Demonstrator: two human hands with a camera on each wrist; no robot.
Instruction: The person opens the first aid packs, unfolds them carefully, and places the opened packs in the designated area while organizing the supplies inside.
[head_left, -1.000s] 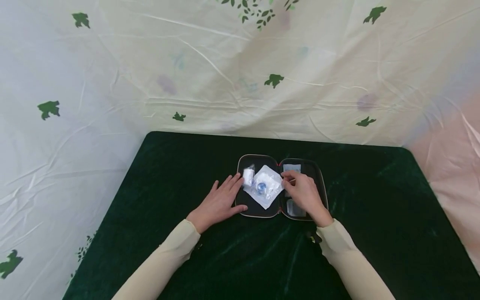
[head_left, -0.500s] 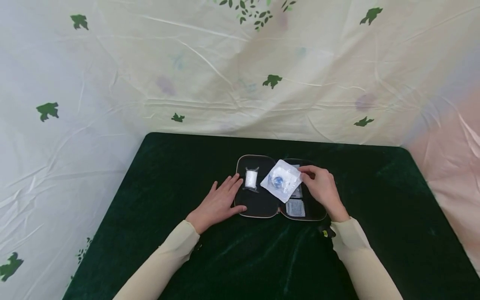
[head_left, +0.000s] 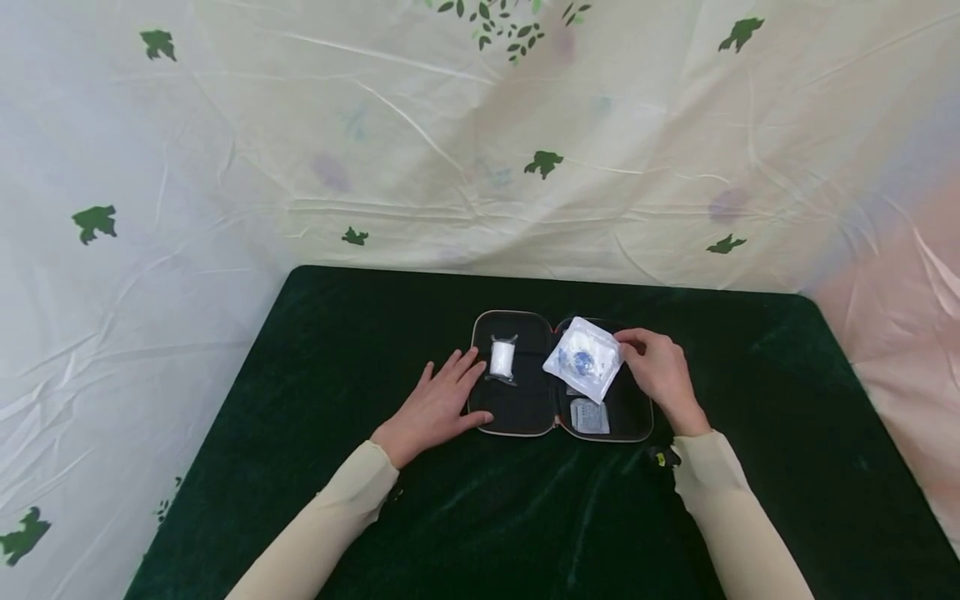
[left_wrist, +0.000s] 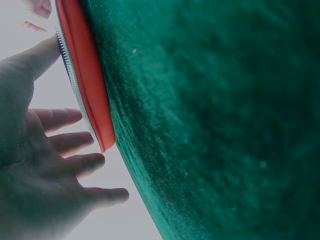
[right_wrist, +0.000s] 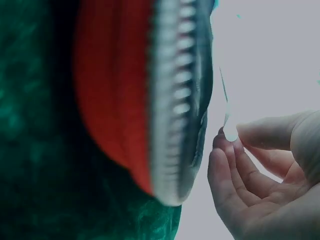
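Observation:
A zip case with a black lining lies unfolded; its outside shows red in both wrist views. My right hand pinches the right corner of a square white packet with a round blue shape on it, between thumb and fingers. That packet is over the case's right half. The right wrist view shows the pinched edge beside the zip. My left hand, fingers spread, rests at the case's left edge. A wrapped white bandage roll stands in the left half.
Small flat packets lie in the case's right half, partly covered by the square packet. A dark green velvety cloth covers the table. Pale patterned fabric hangs behind and at the sides.
My right hand has taken the square packet off the case's left half and moved it right, over the right half. The bandage roll now shows fully. My left hand stays put.

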